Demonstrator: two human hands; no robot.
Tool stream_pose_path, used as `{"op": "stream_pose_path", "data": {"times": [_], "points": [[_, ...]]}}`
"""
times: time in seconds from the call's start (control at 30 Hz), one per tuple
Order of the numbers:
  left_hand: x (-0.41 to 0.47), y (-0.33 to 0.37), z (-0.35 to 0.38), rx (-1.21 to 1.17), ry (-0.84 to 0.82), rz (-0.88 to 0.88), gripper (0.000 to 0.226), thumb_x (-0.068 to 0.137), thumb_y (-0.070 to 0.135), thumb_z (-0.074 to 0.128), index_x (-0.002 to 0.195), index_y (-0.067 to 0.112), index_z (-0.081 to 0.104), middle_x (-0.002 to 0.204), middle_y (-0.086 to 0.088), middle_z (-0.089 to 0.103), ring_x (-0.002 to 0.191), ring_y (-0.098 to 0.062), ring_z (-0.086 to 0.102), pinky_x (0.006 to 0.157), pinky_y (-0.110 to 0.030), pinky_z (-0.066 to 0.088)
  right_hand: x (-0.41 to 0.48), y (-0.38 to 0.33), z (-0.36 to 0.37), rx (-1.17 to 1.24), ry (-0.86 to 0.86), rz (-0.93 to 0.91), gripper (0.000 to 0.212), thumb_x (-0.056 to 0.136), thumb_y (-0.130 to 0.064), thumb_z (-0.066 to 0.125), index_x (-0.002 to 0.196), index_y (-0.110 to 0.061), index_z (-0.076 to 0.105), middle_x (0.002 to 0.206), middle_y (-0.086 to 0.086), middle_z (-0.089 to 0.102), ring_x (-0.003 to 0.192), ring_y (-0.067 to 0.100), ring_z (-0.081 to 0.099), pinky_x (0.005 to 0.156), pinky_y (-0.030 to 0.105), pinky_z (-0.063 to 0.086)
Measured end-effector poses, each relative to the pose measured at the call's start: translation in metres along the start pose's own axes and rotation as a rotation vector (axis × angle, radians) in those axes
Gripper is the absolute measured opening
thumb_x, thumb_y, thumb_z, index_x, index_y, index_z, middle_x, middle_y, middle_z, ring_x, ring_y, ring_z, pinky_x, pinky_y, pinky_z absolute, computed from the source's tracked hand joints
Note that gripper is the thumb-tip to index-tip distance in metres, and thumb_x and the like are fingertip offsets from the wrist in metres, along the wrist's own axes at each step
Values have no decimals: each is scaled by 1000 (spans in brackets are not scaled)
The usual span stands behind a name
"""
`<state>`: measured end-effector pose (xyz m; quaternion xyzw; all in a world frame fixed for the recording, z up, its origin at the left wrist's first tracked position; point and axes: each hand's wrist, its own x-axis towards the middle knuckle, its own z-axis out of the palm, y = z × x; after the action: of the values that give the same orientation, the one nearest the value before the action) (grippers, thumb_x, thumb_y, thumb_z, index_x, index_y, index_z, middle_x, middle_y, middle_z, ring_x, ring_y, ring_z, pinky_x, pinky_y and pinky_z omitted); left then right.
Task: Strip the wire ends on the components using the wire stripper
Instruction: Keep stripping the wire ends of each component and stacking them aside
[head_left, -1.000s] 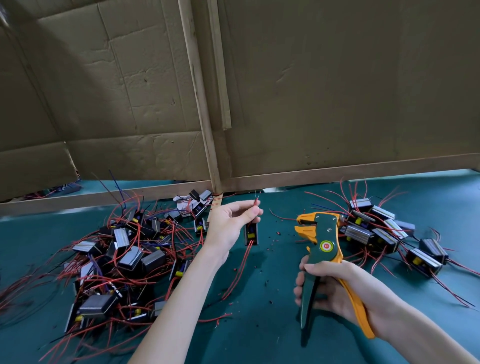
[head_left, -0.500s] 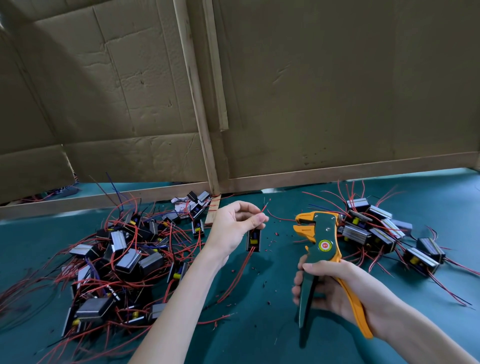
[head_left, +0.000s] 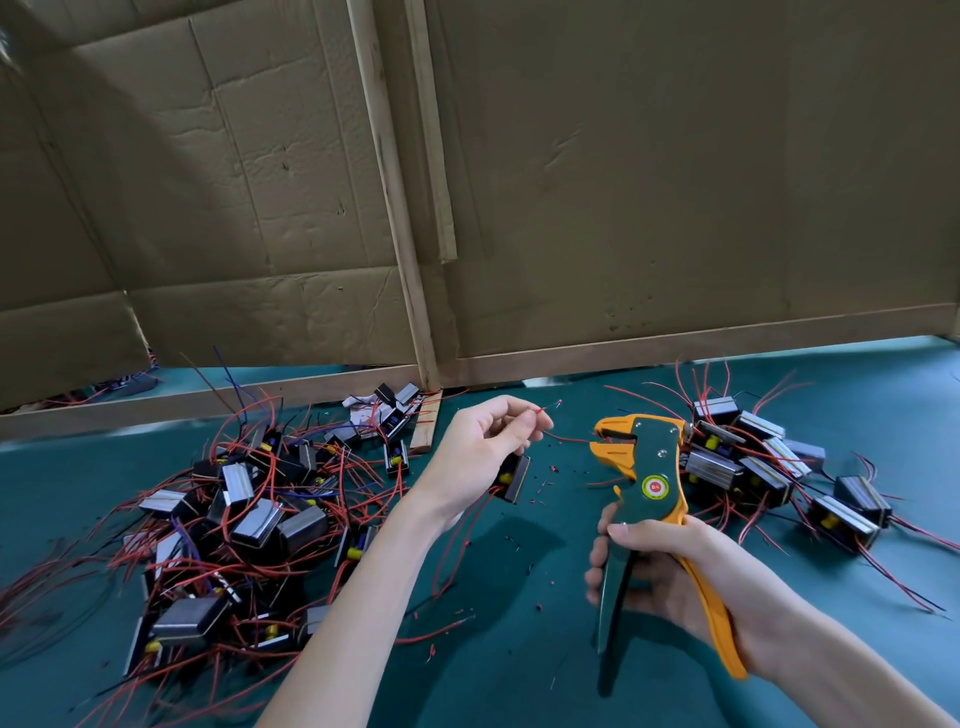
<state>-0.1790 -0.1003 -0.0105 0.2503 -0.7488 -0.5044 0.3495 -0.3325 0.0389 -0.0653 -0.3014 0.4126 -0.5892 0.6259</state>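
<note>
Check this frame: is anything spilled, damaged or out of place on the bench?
Nothing damaged, though red insulation scraps litter the green mat between the left hand and the wire stripper: ordinary stripping waste. A short wooden strip lies loose at the base of the cardboard divider.

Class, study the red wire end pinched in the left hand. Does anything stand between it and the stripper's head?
Nothing visible blocks it. Between the wire end and the wire stripper only another thin red wire crosses the gap.
</note>
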Motion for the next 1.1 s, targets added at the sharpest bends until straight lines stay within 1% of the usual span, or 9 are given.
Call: {"op": "stream_pose_path", "data": {"times": [0.13, 0.27, 0.4, 0.47, 0.57, 0.7, 0.83, 0.93, 1.1], "points": [[-2, 12, 1, 99, -60, 41, 17, 96, 18, 57, 86, 23, 71, 84, 16, 70, 80, 1, 57, 80, -17, 46, -7, -6, 1, -37, -87, -100, 33, 56, -16, 87, 85, -8, 73, 80, 24, 64, 72, 38, 66, 72, 48, 56], [-4, 21, 4, 119, -95, 52, 15, 95, 21, 59, 85, 20, 71, 76, 19, 68, 70, 4, 52, 67, -10, 41, -11, -7, 5, -66, -131, -143, 44, 53, -20, 94, 88, -6, 72, 79, 26, 63, 71, 40, 64, 72, 49, 55], [-8, 28, 5, 94, -163, 33, 19, 97, 21, 56, 83, 21, 70, 64, 17, 61, 61, -6, 43, 58, -10, 36, -12, -6, 6, -121, -130, -140, 44, 55, -22, 95, 87, -6, 69, 79, 27, 63, 72, 41, 64, 73, 49, 54], [-9, 30, 3, 65, -176, 32, 20, 96, 22, 57, 82, 24, 71, 71, 7, 61, 69, -14, 43, 64, -14, 38, -13, -6, 5, -134, -135, -138, 42, 58, -21, 94, 87, -6, 68, 79, 26, 63, 72, 41, 64, 73, 49, 54], [-10, 34, 2, 50, -213, 24, 23, 96, 25, 57, 79, 31, 72, 79, -12, 54, 75, -21, 39, 73, -30, 37, -14, -7, 7, -152, -132, -136, 43, 57, -22, 95, 86, -5, 68, 78, 26, 63, 71, 41, 64, 73, 50, 54], [-12, 38, 2, 65, -271, 10, 23, 95, 25, 58, 77, 29, 72, 76, -14, 46, 74, -25, 35, 73, -35, 29, -20, -10, 12, -178, -135, -134, 41, 59, -22, 93, 87, -5, 68, 79, 26, 61, 72, 41, 63, 72, 48, 55], [-12, 38, -1, 83, -293, 9, 24, 95, 22, 58, 77, 27, 71, 76, -7, 52, 72, -25, 34, 71, -35, 28, -26, -15, 16, -204, -129, -122, 31, 62, -19, 87, 83, -6, 68, 77, 27, 60, 70, 39, 63, 69, 45, 54], [-13, 40, -6, 125, -333, 13, 21, 96, 21, 57, 81, 24, 70, 75, 11, 63, 74, -19, 40, 71, -28, 35, -28, -15, 19, -225, -110, -107, 42, 53, -28, 95, 78, -7, 68, 71, 26, 59, 64, 36, 62, 63, 42, 54], [-13, 43, -14, 175, -363, 5, 16, 95, 18, 57, 87, 16, 72, 81, 13, 68, 77, 1, 55, 76, -12, 41, -28, -6, 25, -259, -16, -96, 52, 41, -38, 98, 65, -8, 63, 56, 23, 54, 44, 29, 55, 49, 34, 50]]}}
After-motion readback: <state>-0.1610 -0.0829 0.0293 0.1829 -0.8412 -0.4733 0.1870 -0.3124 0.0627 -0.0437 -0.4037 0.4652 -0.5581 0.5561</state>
